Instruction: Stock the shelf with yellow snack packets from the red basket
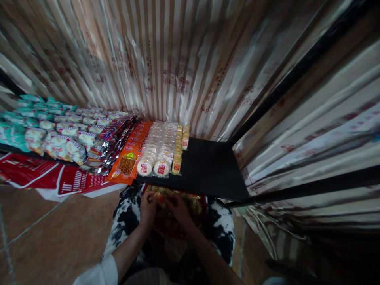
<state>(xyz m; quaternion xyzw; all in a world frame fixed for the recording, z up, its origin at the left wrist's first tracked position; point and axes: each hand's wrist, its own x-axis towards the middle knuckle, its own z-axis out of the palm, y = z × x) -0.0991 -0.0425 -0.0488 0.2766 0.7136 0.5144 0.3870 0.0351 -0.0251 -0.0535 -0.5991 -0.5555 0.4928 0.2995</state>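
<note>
My left hand (147, 206) and my right hand (178, 209) are both down in a red bag of golden-wrapped snack packets (190, 206) that rests on my lap, against black-and-white patterned trousers (126, 221). The fingers of both hands are curled around packets in the bag. Just above them is the front edge of a black shelf (208, 170). On the shelf stand rows of round white cakes in clear wrap (157, 150), a narrow row of small yellow packets (179, 148) and orange flat packs (133, 152).
Further left on the shelf lie silver-red foil packs (111, 144), white wrapped buns (63, 138) and teal packets (18, 126). Red printed sheets (44, 176) hang off the shelf front. A striped shiny curtain (178, 67) covers the walls. The floor (53, 237) is brown tile.
</note>
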